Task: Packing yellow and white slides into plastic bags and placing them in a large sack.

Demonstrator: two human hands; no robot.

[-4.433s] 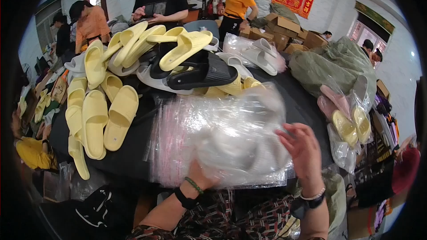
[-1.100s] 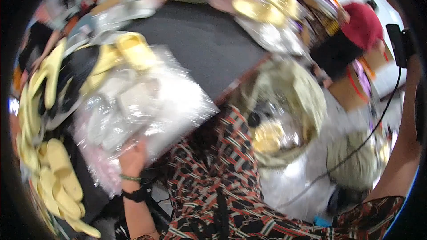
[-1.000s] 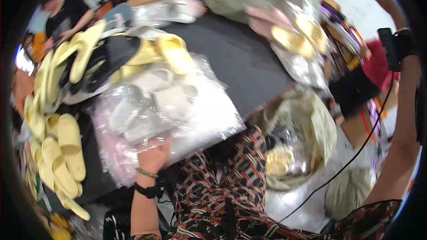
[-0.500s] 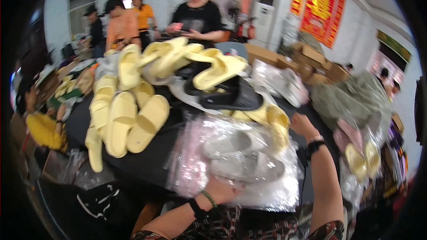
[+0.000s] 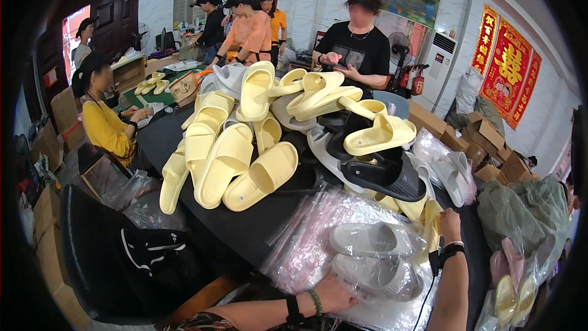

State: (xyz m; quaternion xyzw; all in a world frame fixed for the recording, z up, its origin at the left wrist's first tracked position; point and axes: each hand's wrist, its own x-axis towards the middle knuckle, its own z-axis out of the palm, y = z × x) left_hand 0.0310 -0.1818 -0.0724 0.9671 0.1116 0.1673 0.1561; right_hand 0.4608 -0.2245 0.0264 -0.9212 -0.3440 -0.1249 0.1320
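Observation:
A pair of grey slide slippers (image 5: 375, 277) in a clear plastic bag lies on a stack of clear plastic bags (image 5: 294, 239) at the table's near edge. My left hand (image 5: 334, 294) rests low on the bags, beside the nearer grey slipper, its fingers curled at the plastic. Just right of a yellow slipper (image 5: 432, 224), my right hand (image 5: 451, 225) is closed. What its fingers hold is hidden. Farther back, many yellow slippers (image 5: 223, 165) are heaped with a black slipper (image 5: 386, 178) and some grey ones.
A black-covered table (image 5: 190, 199) carries everything. Bagged grey slippers (image 5: 453, 178) sit at its right edge. Beyond are cardboard boxes (image 5: 490, 138) and a large green sack (image 5: 517, 208). A black chair (image 5: 92, 257) stands at left. Several people work nearby; one in black (image 5: 355, 55) stands across the table.
The view has swung left, so everything appears farther right and lower. My right hand has come slightly closer to the yellow slipper. My left hand stays by the bagged grey pair.

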